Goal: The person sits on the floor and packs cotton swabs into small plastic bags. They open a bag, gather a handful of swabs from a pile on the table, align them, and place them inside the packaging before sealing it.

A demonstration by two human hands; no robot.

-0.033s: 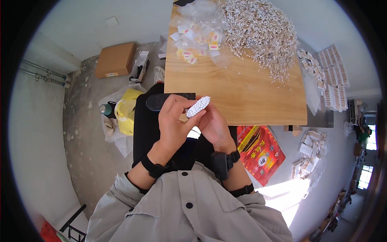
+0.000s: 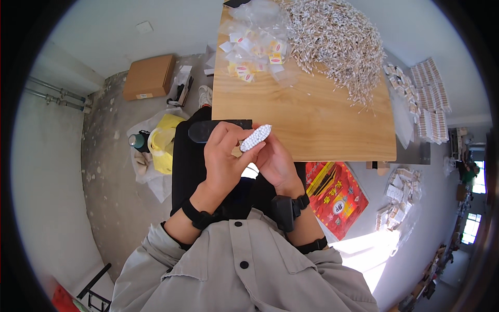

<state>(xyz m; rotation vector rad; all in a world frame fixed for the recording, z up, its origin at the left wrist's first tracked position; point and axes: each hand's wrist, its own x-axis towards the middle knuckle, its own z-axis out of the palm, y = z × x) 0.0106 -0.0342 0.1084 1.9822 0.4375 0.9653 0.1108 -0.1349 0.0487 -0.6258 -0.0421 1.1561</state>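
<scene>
From my end, my left hand (image 2: 223, 156) and right hand (image 2: 276, 164) grip a cotton-swab bundle (image 2: 255, 138) near the desk (image 2: 327, 125).

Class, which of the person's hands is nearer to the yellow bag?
Left. The left hand is to the right of the yellow bag; the right hand is farther right, both at the white swab bundle.

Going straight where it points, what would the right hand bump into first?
Past the swab bundle, probably the wooden table, though depth is unclear and the right hand might pass above it.
</scene>
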